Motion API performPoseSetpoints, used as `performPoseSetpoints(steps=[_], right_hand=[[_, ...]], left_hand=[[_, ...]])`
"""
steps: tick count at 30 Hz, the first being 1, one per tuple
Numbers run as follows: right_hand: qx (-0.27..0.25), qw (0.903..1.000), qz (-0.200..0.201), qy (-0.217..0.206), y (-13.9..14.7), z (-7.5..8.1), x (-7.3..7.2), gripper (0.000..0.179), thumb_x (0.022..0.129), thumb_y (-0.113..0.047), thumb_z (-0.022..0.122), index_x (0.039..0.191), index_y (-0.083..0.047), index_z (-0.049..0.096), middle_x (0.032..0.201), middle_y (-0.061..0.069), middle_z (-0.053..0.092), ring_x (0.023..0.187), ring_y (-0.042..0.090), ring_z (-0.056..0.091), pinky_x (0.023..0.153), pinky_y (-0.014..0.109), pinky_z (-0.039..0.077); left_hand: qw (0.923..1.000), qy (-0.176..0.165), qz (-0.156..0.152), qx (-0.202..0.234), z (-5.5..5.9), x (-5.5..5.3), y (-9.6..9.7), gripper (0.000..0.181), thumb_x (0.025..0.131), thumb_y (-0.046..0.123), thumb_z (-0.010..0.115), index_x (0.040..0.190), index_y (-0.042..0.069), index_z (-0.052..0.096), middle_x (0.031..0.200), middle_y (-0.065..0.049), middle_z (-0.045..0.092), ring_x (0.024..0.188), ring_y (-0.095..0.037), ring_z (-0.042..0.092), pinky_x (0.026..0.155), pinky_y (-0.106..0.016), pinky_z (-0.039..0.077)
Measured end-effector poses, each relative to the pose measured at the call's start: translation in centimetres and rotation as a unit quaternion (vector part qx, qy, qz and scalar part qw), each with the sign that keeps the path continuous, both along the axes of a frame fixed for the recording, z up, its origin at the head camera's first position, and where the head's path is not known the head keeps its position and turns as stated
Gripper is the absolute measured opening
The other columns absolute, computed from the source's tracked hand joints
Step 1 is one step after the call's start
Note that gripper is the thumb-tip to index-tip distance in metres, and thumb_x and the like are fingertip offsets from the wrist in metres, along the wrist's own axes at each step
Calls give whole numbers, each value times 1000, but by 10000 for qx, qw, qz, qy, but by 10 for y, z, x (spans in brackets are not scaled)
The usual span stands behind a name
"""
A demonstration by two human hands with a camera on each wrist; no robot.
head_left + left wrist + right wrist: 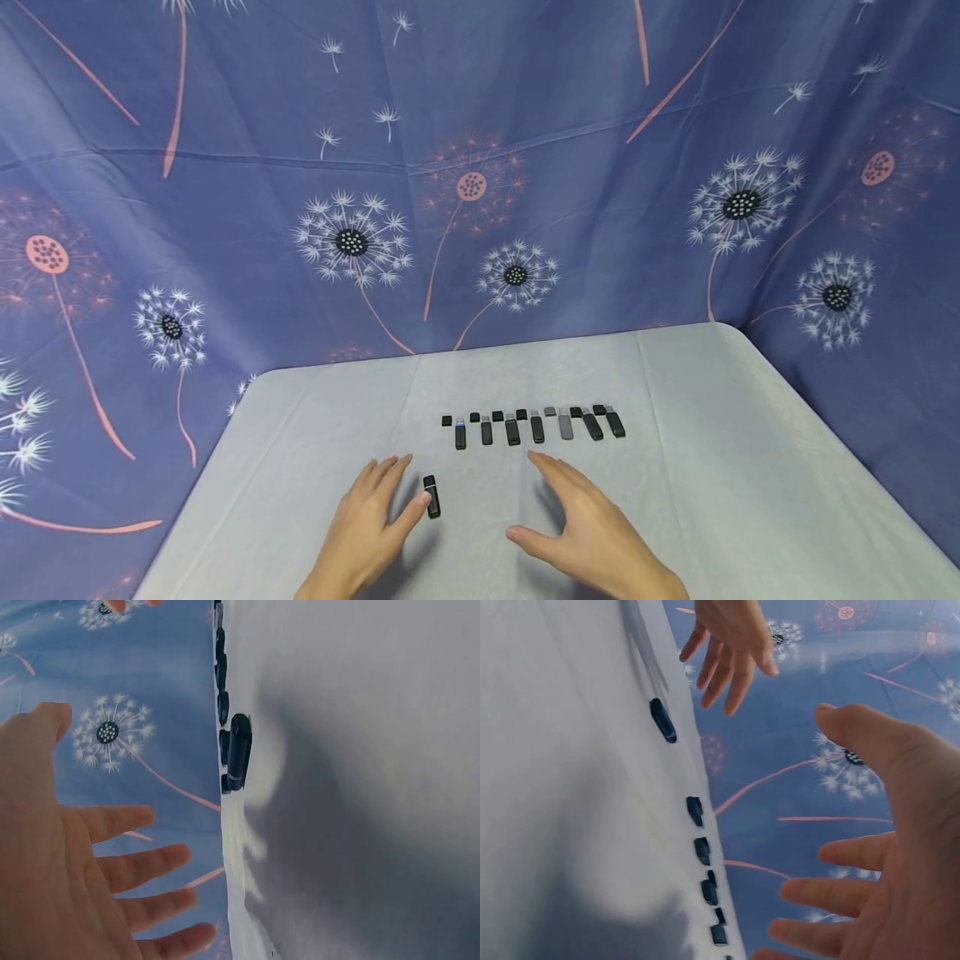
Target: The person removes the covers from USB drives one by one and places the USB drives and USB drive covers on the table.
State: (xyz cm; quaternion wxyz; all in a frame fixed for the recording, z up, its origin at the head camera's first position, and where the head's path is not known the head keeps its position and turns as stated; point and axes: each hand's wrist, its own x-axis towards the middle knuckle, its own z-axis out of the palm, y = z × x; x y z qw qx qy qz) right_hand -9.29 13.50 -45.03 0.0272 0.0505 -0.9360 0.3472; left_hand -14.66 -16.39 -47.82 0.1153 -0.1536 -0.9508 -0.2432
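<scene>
A black USB flash drive (432,498) with its cap on lies on the table, just beside the thumb of my left hand (369,517). That hand hovers with spread fingers and holds nothing; in the left wrist view the capped drive (240,752) lies apart from the fingers. My right hand (592,525) is likewise spread and holds nothing, to the right of the capped drive. Beyond both hands runs a row of uncapped flash drives, mostly black (512,431), one grey (566,426). Loose caps, such as a black cap (447,421), lie near their connector ends.
Under everything is a table with a pale cloth (345,417) and rounded far corners. A blue curtain (585,167) printed with dandelions hangs behind it and along both sides.
</scene>
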Motion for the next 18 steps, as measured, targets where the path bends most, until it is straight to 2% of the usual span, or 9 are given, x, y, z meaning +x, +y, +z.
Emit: performPoseSetpoints(steps=[4, 7, 12, 18], right_hand=[[-198, 9997, 153, -13, -3, -7, -4, 89, 79, -72, 76, 150, -23, 53, 149, -5, 58, 137, 22, 56, 109, 50, 49], [-268, 9993, 245, 35, -6, -11, -6, 87, 80, -67, 78, 150, -21, 53, 148, -2, 59, 137, 23, 56, 111, 50, 48], [-249, 9986, 462, 117, -13, -14, -13, 85, 82, -63, 79, 148, -16, 55, 146, 6, 61, 136, 28, 57, 110, 53, 48], [-240, 9966, 723, 310, -21, -16, -23, 77, 84, -54, 80, 140, -6, 61, 138, 9, 66, 129, 30, 62, 107, 53, 49]], left_hand=[[9997, -226, 123, 60, 2, -2, -4, 56, 100, 55, 61, 141, 16, 63, 134, -8, 67, 126, -34, 62, 100, -59, 49], [9997, -217, 149, 15, 3, -3, -8, 56, 100, 55, 60, 140, 17, 65, 131, -7, 69, 123, -34, 63, 99, -59, 50], [9996, -53, 41, -274, 5, -8, -13, 57, 99, 57, 60, 138, 16, 66, 126, -7, 71, 116, -33, 66, 94, -58, 53], [9984, -36, -181, -543, 7, -16, -17, 51, 102, 55, 57, 132, 16, 70, 120, -5, 72, 109, -31, 69, 89, -55, 54]])
